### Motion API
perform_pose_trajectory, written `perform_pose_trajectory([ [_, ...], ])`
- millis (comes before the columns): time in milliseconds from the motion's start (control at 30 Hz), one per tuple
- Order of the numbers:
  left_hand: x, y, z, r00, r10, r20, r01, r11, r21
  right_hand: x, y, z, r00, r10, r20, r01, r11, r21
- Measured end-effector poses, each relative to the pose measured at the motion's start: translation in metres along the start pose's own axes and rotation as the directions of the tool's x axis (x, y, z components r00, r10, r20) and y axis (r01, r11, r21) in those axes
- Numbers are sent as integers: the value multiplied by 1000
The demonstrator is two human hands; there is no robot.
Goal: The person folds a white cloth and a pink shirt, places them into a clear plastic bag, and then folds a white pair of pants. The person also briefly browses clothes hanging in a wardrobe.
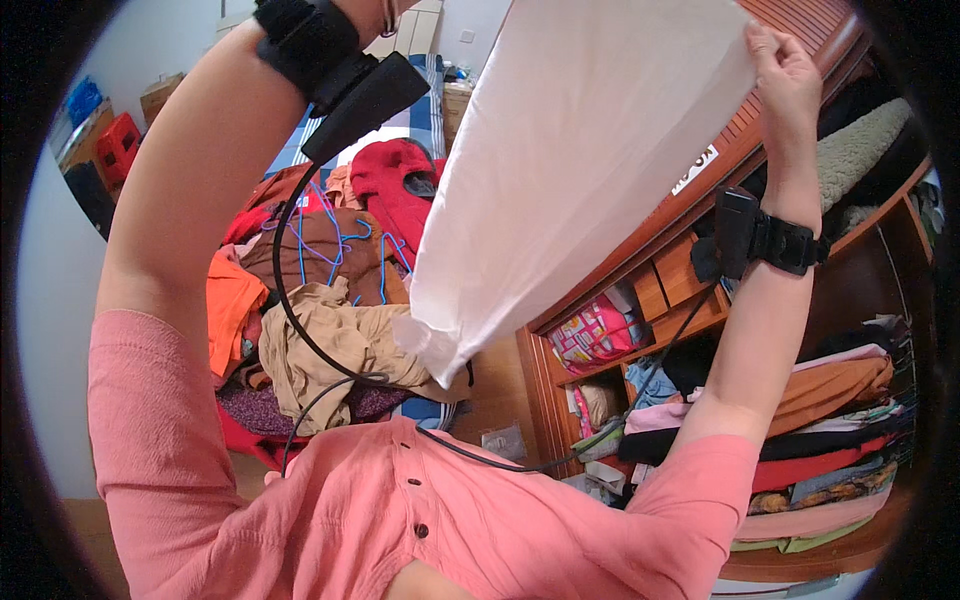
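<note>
My right hand (786,66) is raised high and grips the edge of a white cloth garment (592,135), thumb and fingers pinched together. The cloth hangs stretched out in front of me and narrows to a point at its lower end. My left arm also reaches up, but its hand lies past the top edge of the picture; only the wrist with a black strap shows. Below the cloth's tip lies a beige garment (322,345), on a heap of clothes upon the bed.
Blue and purple hangers (337,247) lie on a brown garment (292,255). A red fleece garment (390,180) is behind them. On the right stands an opened wooden wardrobe (536,375) with hanging clothes (832,390). A black cable (281,255) loops across my front from the wrist devices.
</note>
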State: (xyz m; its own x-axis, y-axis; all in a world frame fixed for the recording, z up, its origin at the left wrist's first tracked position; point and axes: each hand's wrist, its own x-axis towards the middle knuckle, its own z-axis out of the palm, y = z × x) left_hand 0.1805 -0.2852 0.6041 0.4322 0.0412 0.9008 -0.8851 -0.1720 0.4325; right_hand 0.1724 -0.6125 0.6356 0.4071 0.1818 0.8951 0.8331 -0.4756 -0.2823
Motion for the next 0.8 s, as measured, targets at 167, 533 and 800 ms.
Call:
perform_pose_trajectory([
  [167, -5, -2, -10, 998, -17, 55, 16, 1000, 21, -8, -16, 25, 989, 86, -123, -90, 996, -25],
  [533, -12, 0, -31, 993, -41, 110, 34, 997, 65, 18, 26, 41, 982, 137, -131, -94, 952, 290],
  [800, -30, -13, -48, 988, -49, 149, 32, 992, 118, -26, -15, 68, 933, 273, 235, -351, 839, 415],
])
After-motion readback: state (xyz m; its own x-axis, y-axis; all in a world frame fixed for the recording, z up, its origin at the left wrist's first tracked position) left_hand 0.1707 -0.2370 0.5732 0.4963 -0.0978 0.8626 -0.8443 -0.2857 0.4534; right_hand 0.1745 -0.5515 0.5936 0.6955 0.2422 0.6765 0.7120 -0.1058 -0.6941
